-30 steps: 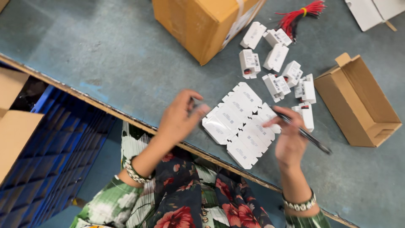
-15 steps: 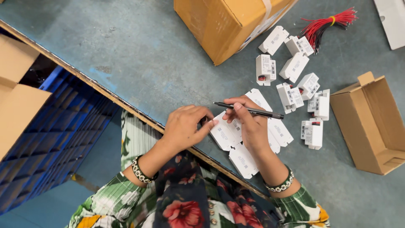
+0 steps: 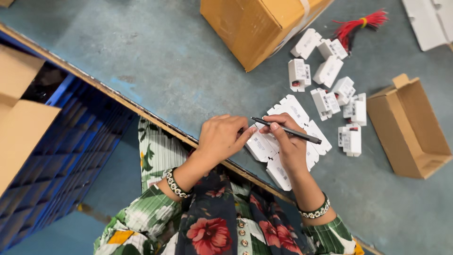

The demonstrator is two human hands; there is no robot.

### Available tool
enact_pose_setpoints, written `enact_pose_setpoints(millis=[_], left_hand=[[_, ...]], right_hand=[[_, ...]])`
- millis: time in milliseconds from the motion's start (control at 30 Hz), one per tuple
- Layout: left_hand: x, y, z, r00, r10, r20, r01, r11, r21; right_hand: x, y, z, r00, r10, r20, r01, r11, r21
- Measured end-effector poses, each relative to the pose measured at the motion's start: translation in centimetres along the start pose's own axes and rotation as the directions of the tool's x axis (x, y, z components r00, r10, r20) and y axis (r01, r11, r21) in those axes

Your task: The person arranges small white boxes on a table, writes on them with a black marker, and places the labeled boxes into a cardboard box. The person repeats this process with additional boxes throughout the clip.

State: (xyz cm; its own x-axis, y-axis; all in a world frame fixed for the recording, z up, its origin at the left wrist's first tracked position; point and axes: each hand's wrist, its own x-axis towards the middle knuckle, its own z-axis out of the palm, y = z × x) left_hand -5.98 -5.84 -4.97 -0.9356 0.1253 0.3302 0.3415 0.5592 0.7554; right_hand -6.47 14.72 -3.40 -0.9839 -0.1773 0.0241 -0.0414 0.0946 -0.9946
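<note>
A stack of flat white die-cut cardboard sheets (image 3: 292, 109) lies near the table's front edge. My left hand (image 3: 221, 137) rests on the sheets' left end with fingers bent, pressing them down. My right hand (image 3: 288, 144) lies on the sheets and grips a dark pen (image 3: 302, 135), its tip pointing left toward my left fingers. Several small white plastic electrical parts (image 3: 328, 71) with red bits are scattered just beyond the sheets.
A large sealed brown carton (image 3: 255, 26) stands at the back. A small open brown box (image 3: 410, 127) lies at the right. A bundle of red wires (image 3: 361, 22) sits behind the parts. Blue crates (image 3: 61, 156) and cardboard (image 3: 23, 127) are below the table edge at left.
My right hand has swung the pen from the right side over the sheets, tip now pointing left. My left hand has stayed on the sheets' left end.
</note>
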Motion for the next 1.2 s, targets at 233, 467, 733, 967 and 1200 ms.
enact_pose_setpoints(millis=[233,467,733,967,1200], left_hand=[[0.0,-0.1,0.4,0.992,0.106,-0.075,-0.108,0.994,-0.018],[0.0,0.1,0.4,0.987,0.126,-0.102,-0.125,0.992,0.012],[-1.5,-0.3,-0.8,0.986,0.143,-0.082,-0.145,0.989,-0.017],[-2.9,0.0,-2.1,0.97,0.217,-0.105,-0.209,0.974,0.087],[-3.1,0.1,-2.2,0.972,0.23,-0.054,-0.219,0.964,0.152]], right_hand=[[-0.1,-0.7,0.6,0.998,-0.036,-0.056,0.037,0.999,0.01],[0.1,-1.0,1.0,0.989,-0.094,-0.113,0.101,0.993,0.059],[0.1,0.1,0.1,0.99,-0.131,-0.057,0.136,0.986,0.095],[-0.5,0.3,-0.6,0.992,-0.1,0.081,0.111,0.983,-0.148],[-1.5,-1.1,0.4,0.977,-0.16,0.138,0.178,0.976,-0.127]])
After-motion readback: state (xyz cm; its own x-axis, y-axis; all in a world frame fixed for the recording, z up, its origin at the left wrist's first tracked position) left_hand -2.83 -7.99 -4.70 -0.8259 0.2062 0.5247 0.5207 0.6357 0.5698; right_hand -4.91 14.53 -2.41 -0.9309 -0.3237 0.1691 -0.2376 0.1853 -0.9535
